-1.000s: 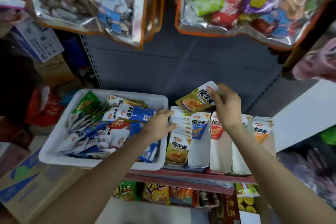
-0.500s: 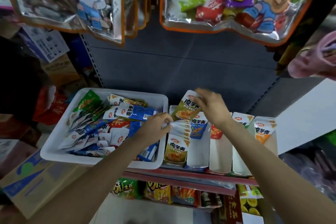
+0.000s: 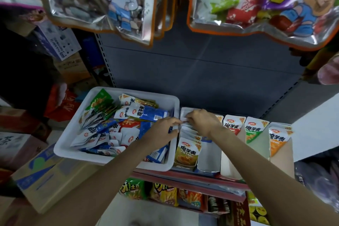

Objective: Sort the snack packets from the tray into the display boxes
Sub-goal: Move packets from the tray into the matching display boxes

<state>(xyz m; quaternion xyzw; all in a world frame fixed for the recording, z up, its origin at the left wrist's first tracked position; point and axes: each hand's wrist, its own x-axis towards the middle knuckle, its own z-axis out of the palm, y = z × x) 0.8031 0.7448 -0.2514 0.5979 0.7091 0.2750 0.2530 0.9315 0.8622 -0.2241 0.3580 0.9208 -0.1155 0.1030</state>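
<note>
The white tray [image 3: 117, 160] on the left holds several snack packets, among them a large blue packet [image 3: 145, 113]. To its right stand the display boxes. The leftmost box [image 3: 185, 166] carries a row of olive packets [image 3: 187, 152]. My right hand [image 3: 201, 122] is at the back of this row, its fingers curled on an olive packet that is almost wholly hidden under it. My left hand [image 3: 163, 130] reaches over the tray's right rim, and its stretched fingers touch the tops of the same row.
Further right stand a nearly bare blue box [image 3: 209, 158], then boxes with red [image 3: 232, 127], green [image 3: 255, 132] and orange [image 3: 278, 141] packets. Large hanging snack bags [image 3: 256, 2] overhang the shelf. Cardboard cartons [image 3: 45, 174] sit left of the tray, and crisp bags [image 3: 163, 192] fill the shelf below.
My right hand brought the olive packet down from above the boxes into the back of the leftmost box. My left hand shifted slightly right onto the packet row.
</note>
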